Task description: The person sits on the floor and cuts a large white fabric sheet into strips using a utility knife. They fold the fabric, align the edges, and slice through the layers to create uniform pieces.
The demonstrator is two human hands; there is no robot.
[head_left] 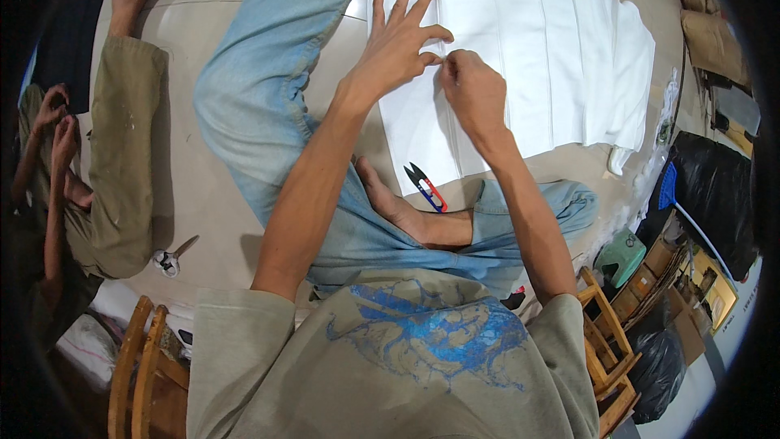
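Note:
A large white cloth (520, 41) with several lengthwise seams lies spread over the floor in front of me. My left hand (398, 49) rests on its left part with the fingers spread, thumb and forefinger close to a seam. Just right of that thumb, my right hand (473, 89) is closed in a pinch over the same seam. Whatever sits between its fingertips is too small or hidden to make out. A pair of thread snips (426, 187) with dark blades and a red and blue handle lies by the cloth's near edge, beside my bare foot (394, 207).
At the left sits another person, whose hands (61, 126) are held together. A small white roll (166, 263) lies on the floor near them. Wooden stools (138, 366) stand on both sides of me. Black bags (707, 195), cardboard and a blue plastic tool (668, 185) crowd the right.

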